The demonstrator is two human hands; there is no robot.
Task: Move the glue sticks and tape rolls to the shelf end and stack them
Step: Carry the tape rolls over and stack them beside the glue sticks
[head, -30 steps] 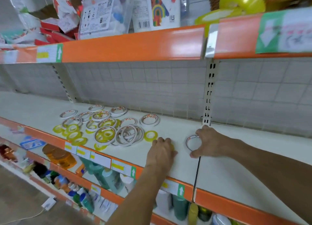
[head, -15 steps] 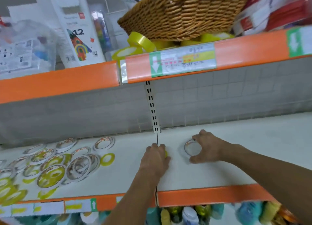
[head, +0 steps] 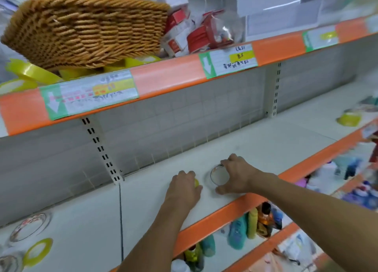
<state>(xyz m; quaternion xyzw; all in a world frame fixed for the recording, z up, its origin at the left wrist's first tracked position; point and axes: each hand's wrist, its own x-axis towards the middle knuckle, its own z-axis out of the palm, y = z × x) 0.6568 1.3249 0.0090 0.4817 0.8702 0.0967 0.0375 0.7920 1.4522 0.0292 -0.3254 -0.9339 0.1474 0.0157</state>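
Right hand curls thumb and fingers around a clear tape roll lying flat on the white shelf, low centre of the frame. Just left of it, the left hand lies palm down over a yellow tape roll, of which only an edge shows; whether the fingers pinch it I cannot tell. More tape rolls lie at the lower left. A yellow roll sits far right on the same shelf. Upper left, a wicker basket rests on the shelf above.
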